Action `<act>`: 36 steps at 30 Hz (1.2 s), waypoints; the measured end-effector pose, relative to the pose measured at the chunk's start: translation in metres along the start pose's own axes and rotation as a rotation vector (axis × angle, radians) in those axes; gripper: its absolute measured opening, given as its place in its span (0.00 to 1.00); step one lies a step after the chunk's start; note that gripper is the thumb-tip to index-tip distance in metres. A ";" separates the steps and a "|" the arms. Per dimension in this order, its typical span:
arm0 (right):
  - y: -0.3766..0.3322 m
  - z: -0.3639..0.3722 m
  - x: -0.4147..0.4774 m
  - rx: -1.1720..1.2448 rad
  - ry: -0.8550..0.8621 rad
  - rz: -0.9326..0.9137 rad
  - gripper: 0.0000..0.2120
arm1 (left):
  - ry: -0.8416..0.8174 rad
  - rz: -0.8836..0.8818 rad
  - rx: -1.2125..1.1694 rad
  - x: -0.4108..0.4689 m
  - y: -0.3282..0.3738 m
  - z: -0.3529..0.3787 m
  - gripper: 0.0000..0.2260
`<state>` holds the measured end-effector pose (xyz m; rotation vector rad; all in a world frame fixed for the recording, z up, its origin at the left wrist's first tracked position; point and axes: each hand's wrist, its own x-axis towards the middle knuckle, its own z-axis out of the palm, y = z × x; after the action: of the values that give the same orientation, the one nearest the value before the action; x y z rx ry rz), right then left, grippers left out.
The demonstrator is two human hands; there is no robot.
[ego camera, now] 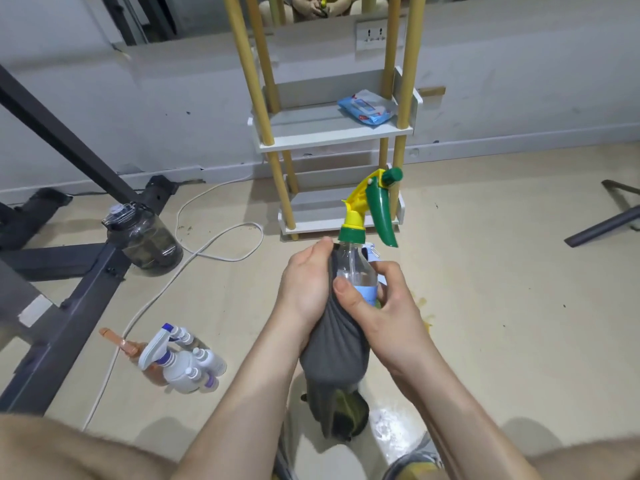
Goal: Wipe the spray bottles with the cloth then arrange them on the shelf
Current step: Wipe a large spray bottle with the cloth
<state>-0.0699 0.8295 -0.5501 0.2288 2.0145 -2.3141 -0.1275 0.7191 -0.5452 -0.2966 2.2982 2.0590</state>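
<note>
Bare knees frame the bottom edge, and between them both forearms reach out over the pale floor [485, 271]. Left hand [306, 282] is clenched around the grey cloth [332, 355], pressing it up against the side of a clear spray bottle [353, 268], thumb up near the bottle's neck. Right hand [377, 306] is grasping the bottle itself from the other side, thumb flat across the front just above a light blue label, fingers curled round the back. So the bottle's held up in the air between both hands, roughly upright but leaning a bit to the right, with its green collar, yellow sprayer head and long green trigger [379, 209] sticking out on top. Cloth wraps the lower half of the bottle and hangs down loose below the hands. Straight ahead against the wall is the shelf [332, 133], white boards on yellow poles, with a blue packet of wipes [367, 107] lying on the upper board near the right side. Off to the left on the floor there's a little cluster of more spray bottles [180, 362], white ones and an orange-brown one, standing close together. Further back on the left sits a dark see-through jug [142, 237] beside a black metal frame [69, 323], and a white cable [207, 244] loops across the floor.
</note>
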 end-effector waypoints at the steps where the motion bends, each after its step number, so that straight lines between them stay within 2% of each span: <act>1: 0.000 0.001 -0.001 -0.033 0.016 0.002 0.30 | -0.019 -0.115 -0.088 0.002 0.003 0.001 0.13; 3: 0.004 0.006 -0.002 -0.050 0.076 0.019 0.30 | -0.015 -0.238 -0.197 0.002 0.010 0.007 0.12; 5: 0.004 0.010 0.000 0.010 0.152 0.032 0.30 | 0.023 -0.155 -0.096 -0.005 0.009 0.015 0.18; 7: 0.004 0.010 0.007 0.152 0.252 0.082 0.31 | -0.001 0.089 0.266 -0.025 0.002 0.021 0.24; 9: 0.002 0.005 0.012 0.344 0.286 0.127 0.24 | -0.056 0.261 0.620 -0.051 -0.011 0.027 0.27; 10: 0.001 0.002 0.013 0.394 0.262 0.139 0.20 | -0.057 0.292 0.684 -0.060 -0.016 0.029 0.30; 13: 0.000 -0.004 0.012 0.449 0.139 0.135 0.17 | 0.008 0.233 0.608 -0.053 -0.021 0.027 0.25; 17: 0.002 -0.008 0.006 0.490 0.037 0.083 0.23 | -0.024 -0.061 0.163 -0.011 0.003 0.016 0.25; 19: 0.005 -0.007 0.002 0.492 0.027 0.049 0.24 | -0.067 -0.243 -0.015 0.000 0.010 0.013 0.19; 21: 0.005 -0.003 0.001 0.442 0.092 0.004 0.24 | -0.070 -0.294 -0.051 0.001 0.008 0.015 0.19; 22: 0.005 -0.001 0.004 0.382 0.166 -0.027 0.24 | -0.045 -0.238 0.050 -0.005 0.005 0.016 0.23; 24: 0.002 0.000 0.011 0.316 0.312 -0.057 0.18 | 0.017 0.029 0.364 -0.033 -0.009 0.026 0.30; 25: 0.001 0.000 0.014 0.341 0.347 -0.048 0.15 | 0.048 0.173 0.529 -0.050 -0.018 0.031 0.30; 27: 0.001 -0.002 0.015 0.418 0.308 -0.013 0.17 | 0.106 0.329 0.645 -0.073 -0.026 0.037 0.31; 28: 0.002 -0.004 0.014 0.428 0.259 -0.004 0.19 | 0.105 0.332 0.630 -0.072 -0.024 0.036 0.30; 30: 0.003 -0.009 0.010 0.391 0.155 0.000 0.23 | 0.061 0.184 0.497 -0.050 -0.027 0.032 0.28; 32: 0.002 -0.014 0.005 0.295 0.087 -0.025 0.25 | 0.018 -0.072 0.118 -0.022 -0.017 0.020 0.30; 34: 0.000 -0.012 0.002 0.162 0.055 -0.112 0.20 | -0.106 -0.339 -0.329 -0.012 -0.011 0.013 0.26; 36: 0.001 -0.006 -0.002 0.089 0.099 -0.204 0.16 | -0.221 -0.433 -0.542 -0.015 -0.010 0.011 0.23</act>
<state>-0.0674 0.8357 -0.5514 0.1515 2.0713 -2.5656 -0.1119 0.7306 -0.5537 -0.4996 1.3705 2.2822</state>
